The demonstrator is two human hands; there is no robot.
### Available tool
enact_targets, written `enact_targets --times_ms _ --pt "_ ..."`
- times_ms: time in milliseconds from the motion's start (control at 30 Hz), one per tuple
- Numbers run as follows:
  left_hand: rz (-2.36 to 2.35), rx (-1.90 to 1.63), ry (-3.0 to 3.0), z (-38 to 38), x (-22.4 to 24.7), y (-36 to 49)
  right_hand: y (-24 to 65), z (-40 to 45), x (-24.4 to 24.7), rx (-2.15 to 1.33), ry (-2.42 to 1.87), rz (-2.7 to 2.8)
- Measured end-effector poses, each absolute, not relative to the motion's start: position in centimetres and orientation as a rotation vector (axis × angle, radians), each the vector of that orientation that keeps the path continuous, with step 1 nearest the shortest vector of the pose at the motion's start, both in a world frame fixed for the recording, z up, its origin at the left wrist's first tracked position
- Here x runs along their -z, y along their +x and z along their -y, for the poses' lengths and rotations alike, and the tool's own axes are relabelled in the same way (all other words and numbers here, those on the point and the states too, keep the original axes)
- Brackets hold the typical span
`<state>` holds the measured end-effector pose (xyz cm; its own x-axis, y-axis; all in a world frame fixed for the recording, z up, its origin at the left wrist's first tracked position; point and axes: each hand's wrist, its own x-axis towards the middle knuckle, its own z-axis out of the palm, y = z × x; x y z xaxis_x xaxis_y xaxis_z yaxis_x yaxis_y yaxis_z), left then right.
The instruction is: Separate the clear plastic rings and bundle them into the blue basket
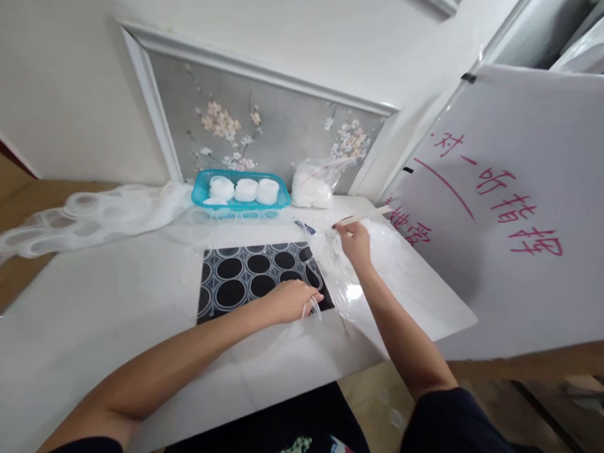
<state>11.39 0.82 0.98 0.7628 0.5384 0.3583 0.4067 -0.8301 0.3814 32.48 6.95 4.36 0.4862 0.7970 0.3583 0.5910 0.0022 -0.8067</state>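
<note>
My left hand (294, 300) is closed above the front right corner of a black mat (229, 293) printed with grey-ringed circles. Pinched in its fingertips are thin white curved strips (313, 309), whose exact kind I cannot make out. Further right, my right hand (355, 243) is closed around a long flat off-white strip (374, 213) that points to the right. Beneath and beside that hand lies a crumpled clear plastic sheet (393, 249). A small dark blue tool (305, 226), too small to name, rests just left of it.
At the back stands a blue tray (241, 206) with several stacks of white round pieces. Beside it is a clear bag of white material (313, 184). Perforated white sheeting (106, 212) trails off the left side. A board with red writing (521, 197) bounds the white table's right.
</note>
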Motion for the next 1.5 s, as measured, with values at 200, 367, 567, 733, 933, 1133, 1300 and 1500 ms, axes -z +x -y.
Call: enact_targets --times_ms 200,367,567,733,933,1133,1300,1500 --pt "-0.647 -1.078 2.65 -1.8 -10.7 5.0 24.8 -5.0 -9.8 -1.06 -1.031 1.438" --pt "-1.027 -1.374 2.574 0.2 -15.0 0.7 21.5 -2.8 -13.8 -1.272 -0.618 1.389" --pt "-1.226 -1.407 2.669 1.2 -15.1 1.0 20.3 -0.8 -13.3 -1.35 -0.546 1.354" --pt "-1.103 -1.283 2.754 1.0 -14.8 1.4 20.0 0.0 -12.7 -1.333 -0.613 1.4" --pt "-1.121 -1.338 2.752 1.0 -15.1 1.1 19.9 0.8 -13.2 -1.45 -0.492 1.502" --pt "-1.05 -1.364 2.757 0.6 -15.3 0.5 19.4 1.1 -12.7 -1.539 -0.386 1.681" --pt "-0.954 -1.372 2.719 0.3 -15.0 0.1 19.1 1.3 -12.7 -1.377 -0.475 1.769" --pt "-0.964 -1.446 2.686 0.3 -15.3 0.0 20.2 0.3 -12.8 -1.228 -0.506 1.775"
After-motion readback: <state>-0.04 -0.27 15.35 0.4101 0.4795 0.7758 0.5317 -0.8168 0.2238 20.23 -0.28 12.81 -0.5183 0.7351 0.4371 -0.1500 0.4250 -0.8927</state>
